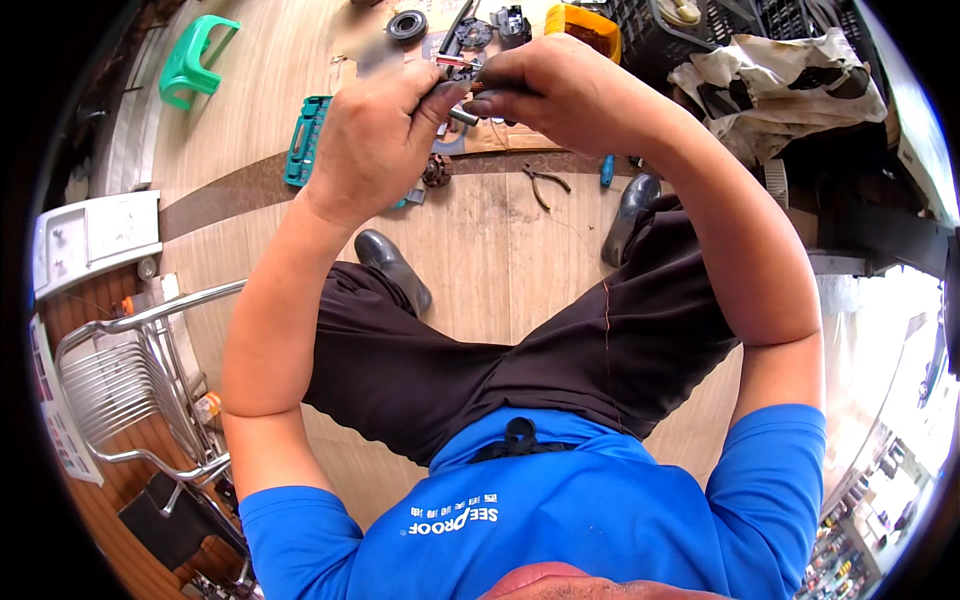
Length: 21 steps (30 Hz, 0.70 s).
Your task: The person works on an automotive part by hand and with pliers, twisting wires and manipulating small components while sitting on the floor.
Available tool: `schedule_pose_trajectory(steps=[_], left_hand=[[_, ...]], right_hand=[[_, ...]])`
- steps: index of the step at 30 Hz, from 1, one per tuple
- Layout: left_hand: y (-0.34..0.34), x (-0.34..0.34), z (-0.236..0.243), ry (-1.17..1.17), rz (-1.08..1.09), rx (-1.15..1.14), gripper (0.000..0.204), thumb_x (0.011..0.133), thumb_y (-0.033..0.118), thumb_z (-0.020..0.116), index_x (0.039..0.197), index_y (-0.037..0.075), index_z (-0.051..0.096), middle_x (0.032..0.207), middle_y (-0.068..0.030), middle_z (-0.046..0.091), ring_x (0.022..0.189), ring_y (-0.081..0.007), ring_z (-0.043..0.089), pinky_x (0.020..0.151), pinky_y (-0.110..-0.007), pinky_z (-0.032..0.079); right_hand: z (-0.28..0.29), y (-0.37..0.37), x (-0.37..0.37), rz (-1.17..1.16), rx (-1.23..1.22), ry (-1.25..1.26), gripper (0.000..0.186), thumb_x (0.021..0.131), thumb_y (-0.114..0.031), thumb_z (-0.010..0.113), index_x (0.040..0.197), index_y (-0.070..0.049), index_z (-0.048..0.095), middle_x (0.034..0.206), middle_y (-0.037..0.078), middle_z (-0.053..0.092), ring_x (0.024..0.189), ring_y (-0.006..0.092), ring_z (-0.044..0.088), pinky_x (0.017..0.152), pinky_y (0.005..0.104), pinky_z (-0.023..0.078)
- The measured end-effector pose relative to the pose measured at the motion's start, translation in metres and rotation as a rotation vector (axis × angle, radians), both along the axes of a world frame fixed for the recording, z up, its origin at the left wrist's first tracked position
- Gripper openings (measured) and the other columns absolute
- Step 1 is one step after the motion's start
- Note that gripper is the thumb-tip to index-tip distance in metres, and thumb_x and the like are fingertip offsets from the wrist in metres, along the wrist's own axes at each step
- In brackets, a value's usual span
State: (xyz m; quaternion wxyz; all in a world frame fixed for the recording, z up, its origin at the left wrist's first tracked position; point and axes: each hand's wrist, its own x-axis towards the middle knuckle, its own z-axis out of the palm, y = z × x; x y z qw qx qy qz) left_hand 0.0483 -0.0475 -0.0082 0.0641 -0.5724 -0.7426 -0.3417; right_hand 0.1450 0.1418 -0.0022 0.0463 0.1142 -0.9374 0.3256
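My left hand (375,135) and my right hand (560,95) meet at the top middle, fingertips pinched close together. Between them is a small part with a silver metal shaft (463,116) pointing down and a copper-coloured bit near the right fingertips. The fingers cover most of it, so its kind is unclear. Just beyond the fingertips shows a red and white piece (457,62). Below my left hand, a copper-wound motor part (437,170) lies on the floor. Pliers (546,183) with dark handles lie open below my right hand, and a blue-handled tool (607,170) lies farther right.
A teal tool case (308,140) lies left of my left hand. Beyond the hands are a black wheel-like ring (407,27), several dark parts and a yellow container (585,30). A green stool (198,60) stands far left, a metal chair (140,380) nearer. Stained cloth (780,90) lies right.
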Motion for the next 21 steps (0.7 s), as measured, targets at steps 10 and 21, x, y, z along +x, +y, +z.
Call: schedule_pose_trajectory(steps=[10,21], left_hand=[[0.002,0.004,-0.008,-0.921,0.165,-0.053,0.035,0.099,0.027,0.053,0.095,-0.005,0.066,0.066,-0.003,0.061,0.06,-0.0064,0.05,0.056,-0.025,0.042],[0.004,0.003,0.0,-0.819,0.252,-0.143,0.041,0.099,0.031,0.051,0.089,-0.005,0.067,0.064,-0.0048,0.062,0.059,-0.0095,0.052,0.057,-0.028,0.043]], right_hand=[[-0.016,-0.008,-0.006,-0.086,0.304,0.242,0.025,0.088,-0.025,0.062,0.081,-0.001,0.065,0.079,0.018,0.066,0.079,0.0344,0.065,0.074,0.0431,0.051],[0.0,0.02,0.0,-0.053,-0.084,-0.046,0.029,0.084,-0.022,0.07,0.102,0.0,0.067,0.089,0.022,0.066,0.084,0.0379,0.064,0.077,0.0409,0.05]])
